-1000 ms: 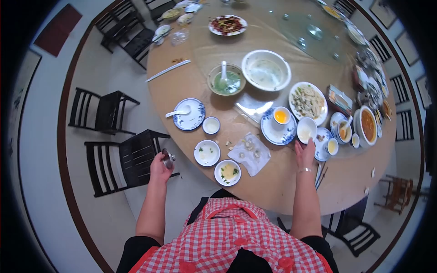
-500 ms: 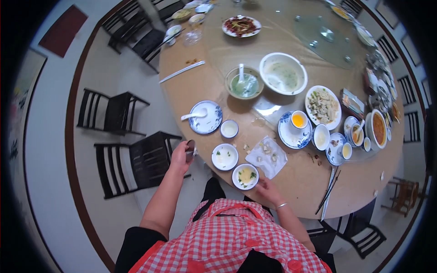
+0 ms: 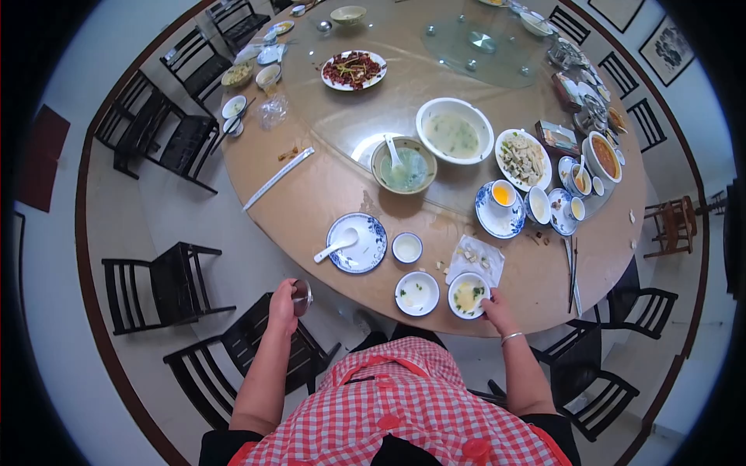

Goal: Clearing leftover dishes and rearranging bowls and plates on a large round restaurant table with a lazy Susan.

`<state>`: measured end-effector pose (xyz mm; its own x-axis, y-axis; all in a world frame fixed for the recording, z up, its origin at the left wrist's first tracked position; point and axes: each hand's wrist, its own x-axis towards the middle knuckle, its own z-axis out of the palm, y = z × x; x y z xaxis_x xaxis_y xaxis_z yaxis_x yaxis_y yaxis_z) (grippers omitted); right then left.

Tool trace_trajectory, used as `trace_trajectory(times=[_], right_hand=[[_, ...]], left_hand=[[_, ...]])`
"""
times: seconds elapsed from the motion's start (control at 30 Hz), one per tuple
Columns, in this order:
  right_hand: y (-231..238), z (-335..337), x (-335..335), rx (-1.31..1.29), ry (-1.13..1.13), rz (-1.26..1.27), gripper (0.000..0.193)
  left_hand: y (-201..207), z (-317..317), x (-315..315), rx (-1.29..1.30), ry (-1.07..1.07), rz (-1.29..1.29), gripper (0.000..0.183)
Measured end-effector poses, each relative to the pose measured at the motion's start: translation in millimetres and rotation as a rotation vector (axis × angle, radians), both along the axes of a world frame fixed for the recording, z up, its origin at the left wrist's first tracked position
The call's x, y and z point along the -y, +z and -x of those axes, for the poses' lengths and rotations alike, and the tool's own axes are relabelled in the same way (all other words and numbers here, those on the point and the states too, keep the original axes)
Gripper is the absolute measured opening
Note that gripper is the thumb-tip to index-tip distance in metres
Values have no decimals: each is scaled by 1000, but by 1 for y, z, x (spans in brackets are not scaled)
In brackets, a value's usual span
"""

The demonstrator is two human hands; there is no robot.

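My left hand (image 3: 287,304) is closed around a small, dark, shiny cup (image 3: 302,296), held out beside the table's near edge. At that edge my right hand (image 3: 499,311) grips the right rim of a small white bowl (image 3: 467,298) with yellowish broth and green herb bits. Immediately left of it stands another white bowl (image 3: 416,293) with a few green scraps. A small white cup (image 3: 406,248) and a blue-patterned plate (image 3: 365,256) bearing a white spoon (image 3: 337,245) lie farther left. Behind the gripped bowl is a crumpled napkin (image 3: 486,252) with food scraps.
The round table (image 3: 311,186) also carries a green soup bowl (image 3: 404,180), a large white soup bowl (image 3: 465,159), a dish of red chillies (image 3: 353,71) and chopsticks (image 3: 574,268). Dark chairs (image 3: 272,330) stand around it. A glass turntable (image 3: 447,50) lies at the far side.
The view has turned, shifting the tableware across the picture. My right hand has gone from beside the broth bowl to gripping its rim. My left hand still holds the cup.
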<state>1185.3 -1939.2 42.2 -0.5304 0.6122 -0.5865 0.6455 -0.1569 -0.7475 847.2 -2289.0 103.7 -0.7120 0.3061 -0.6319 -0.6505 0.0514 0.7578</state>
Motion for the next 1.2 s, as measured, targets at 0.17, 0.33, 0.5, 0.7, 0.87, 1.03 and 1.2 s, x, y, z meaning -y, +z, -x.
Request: trace_trajectory(times=[0.17,0.33,0.5,0.7,0.87,1.03,1.2], right_hand=[[27,74,-25,-104,-211,52,24],[13,162,-37,-236,-449,97,22],[-3,224,-50,-377,-710,162,24],[-17,230,-62,-583,-768,379,39],[-27,170,-44,-565,-1138,291,45],[-39,126,-67,-580,-1254,251,36],[-34,135,-75,-511,-1185,160,20]], left_hand=[[9,34,-49,80,-99,21,18],[0,61,-146,77,-308,-83,22],[-4,79,-214,-62,-508,-105,27],[-37,78,-242,-26,-863,76,32],[-57,61,-252,-43,-1026,16,37],[-68,42,-265,-325,-1141,-206,50],[-66,52,-283,-680,-1237,-130,55]])
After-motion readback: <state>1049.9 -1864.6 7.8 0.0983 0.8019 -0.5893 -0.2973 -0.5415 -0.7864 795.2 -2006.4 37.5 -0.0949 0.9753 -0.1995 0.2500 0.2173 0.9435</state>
